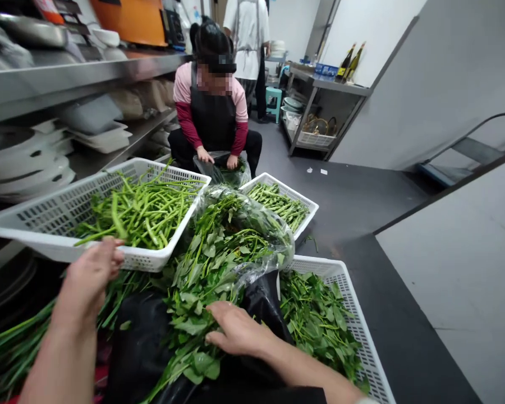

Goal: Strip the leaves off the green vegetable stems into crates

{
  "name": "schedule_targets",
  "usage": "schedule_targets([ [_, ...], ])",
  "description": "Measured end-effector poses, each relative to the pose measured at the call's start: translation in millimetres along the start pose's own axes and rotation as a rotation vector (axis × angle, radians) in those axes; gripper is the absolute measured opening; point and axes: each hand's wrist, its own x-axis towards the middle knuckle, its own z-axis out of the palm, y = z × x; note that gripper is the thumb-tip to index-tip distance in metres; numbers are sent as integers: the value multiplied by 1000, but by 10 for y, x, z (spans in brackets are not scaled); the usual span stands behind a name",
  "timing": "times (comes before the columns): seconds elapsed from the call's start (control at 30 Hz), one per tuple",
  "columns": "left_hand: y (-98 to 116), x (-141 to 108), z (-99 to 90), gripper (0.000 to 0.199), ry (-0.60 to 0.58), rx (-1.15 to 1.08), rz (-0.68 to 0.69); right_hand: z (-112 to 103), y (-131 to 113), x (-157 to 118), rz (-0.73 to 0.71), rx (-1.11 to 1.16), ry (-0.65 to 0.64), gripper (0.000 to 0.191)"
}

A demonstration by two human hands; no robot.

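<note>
My left hand (90, 275) is at the front rim of the left white basket (145, 261), its fingers closed; anything between them is too small to tell. Bright green stems (151, 210) fill that basket. My right hand (239, 331) touches the leafy greens (193, 297) on my black-covered lap, thumb and fingers apart. These greens spill from a clear plastic bag (284, 235) in the middle. A right white basket (368, 342) holds loose green leaves (320, 320). Behind the bag, a smaller white basket (311, 210) contains short green pieces (278, 202).
A person in a dark apron (212, 120) sits opposite, both hands at another plastic bag (223, 171). Metal shelves (151, 64) with dishes line the left. Long green stalks (21, 342) lie at lower left. A steel table (315, 81) with bottles and another standing person (246, 39) are farther back.
</note>
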Motion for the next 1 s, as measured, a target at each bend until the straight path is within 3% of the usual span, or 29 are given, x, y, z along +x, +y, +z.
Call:
schedule_targets([
  [0.03, 83, 87, 148, 53, 65, 81, 3, -96, -22, -89, -56, -63, 1, 26],
  [0.1, 251, 198, 549, 48, 31, 252, 88, -245, -42, -224, -68, -104, 17, 24],
  [0.13, 331, 234, 799, 46, -151, 346, 197, -297, -38, -267, -47, -90, 29, 22],
  [0.2, 454, 300, 1362, 32, -378, 399, 296, -363, -2, -312, 1, -37, 72, 18],
  [0.27, 497, 376, 1909, 17, -508, 462, 315, -400, 70, -330, 23, -32, 120, 17],
  [0.3, 484, 414, 2138, 21, -548, 493, 309, -416, 117, -340, 24, -57, 132, 17],
  [0.37, 406, 463, 2462, 32, -601, 555, 277, -449, 229, -373, 24, -114, 131, 17],
  [0.43, 308, 450, 2592, 35, -625, 590, 259, -487, 343, -423, 38, -130, 137, 19],
  [0.5, 254, 391, 2553, 30, -630, 588, 272, -528, 423, -475, 59, -104, 159, 20],
  [0.57, 283, 339, 2378, 20, -614, 549, 304, -576, 437, -509, 61, -80, 185, 21],
  [0.63, 394, 332, 2096, 14, -572, 480, 337, -633, 371, -510, 27, -70, 222, 21],
  [0.73, 641, 392, 1557, 28, -462, 349, 363, -726, 167, -449, -47, -44, 289, 28],
  [0.77, 723, 411, 1370, 31, -409, 281, 359, -752, 88, -414, -67, -11, 313, 31],
  [0.87, 922, 402, 874, 28, -239, -211, 213, -805, -142, -295, -137, 153, 398, 28],
  [1.0, 1062, 238, 505, 21, -186, -532, 90, -889, -426, -204, -231, 234, 441, 20],
])
